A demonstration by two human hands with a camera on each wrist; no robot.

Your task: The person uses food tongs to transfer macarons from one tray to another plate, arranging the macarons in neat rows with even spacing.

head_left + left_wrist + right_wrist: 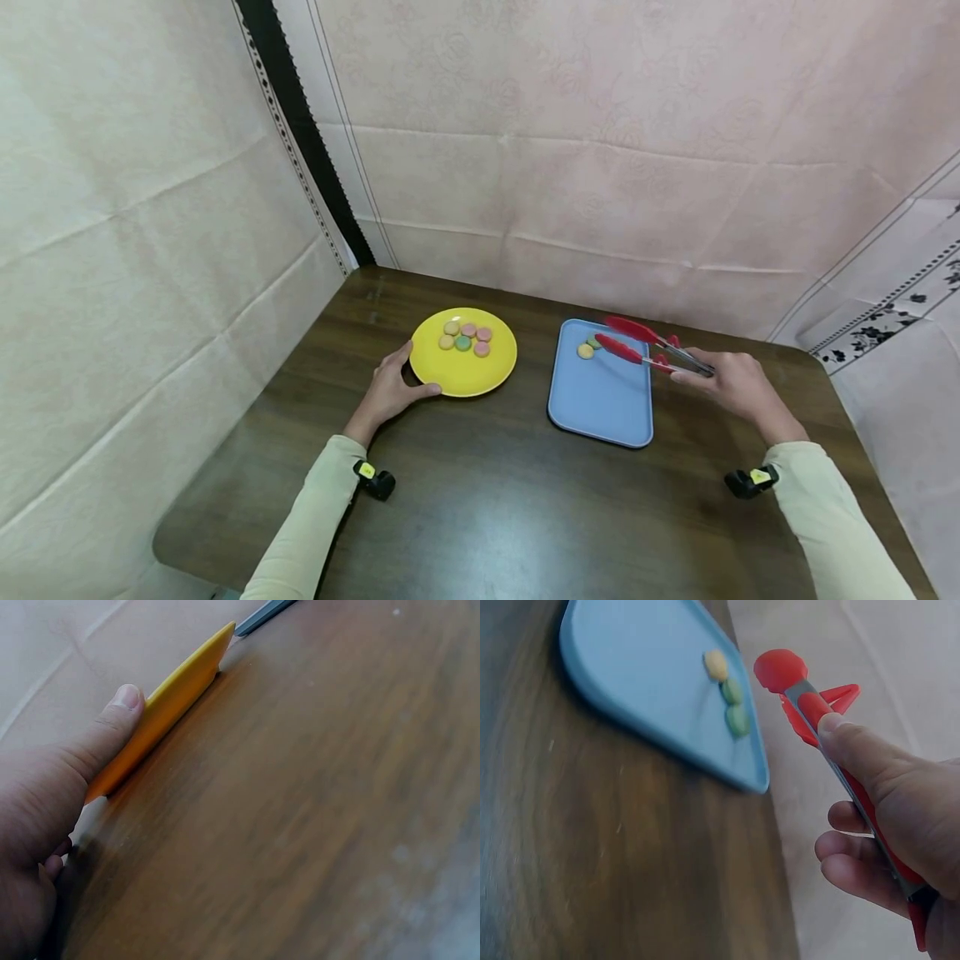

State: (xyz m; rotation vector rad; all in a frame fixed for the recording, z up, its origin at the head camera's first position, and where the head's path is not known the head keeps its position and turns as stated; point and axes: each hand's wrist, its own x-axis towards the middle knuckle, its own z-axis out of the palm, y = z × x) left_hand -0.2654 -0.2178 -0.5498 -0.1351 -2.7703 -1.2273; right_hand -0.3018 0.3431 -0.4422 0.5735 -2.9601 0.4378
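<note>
While wearing pale sleeves (303, 527) and black wrist cameras (378, 485), holds near-left rim of round yellow plate (461, 377) with left hand (386, 387), thumb and fingers spread wide. Grips tongs (630, 328) in right hand (731, 379), thumb and fingers closed about metal-and-red arms, with red ends parted over far-right part of rectangular blue tray (600, 408). Has plate left, tray right, well apart, both smooth and low-rimmed, on dark wood-grain tabletop (480, 479). Bears small round pieces (463, 343) on plate: two yellow, three pink, one green. Shows only one yellow and some green on tray in head view; from right wrist, shows two green pieces (737, 720) in line with yellow piece (715, 665). From left wrist, shows plate side-on, with thumb on rim. Hangs creased pale cloth (600, 192) behind.
</note>
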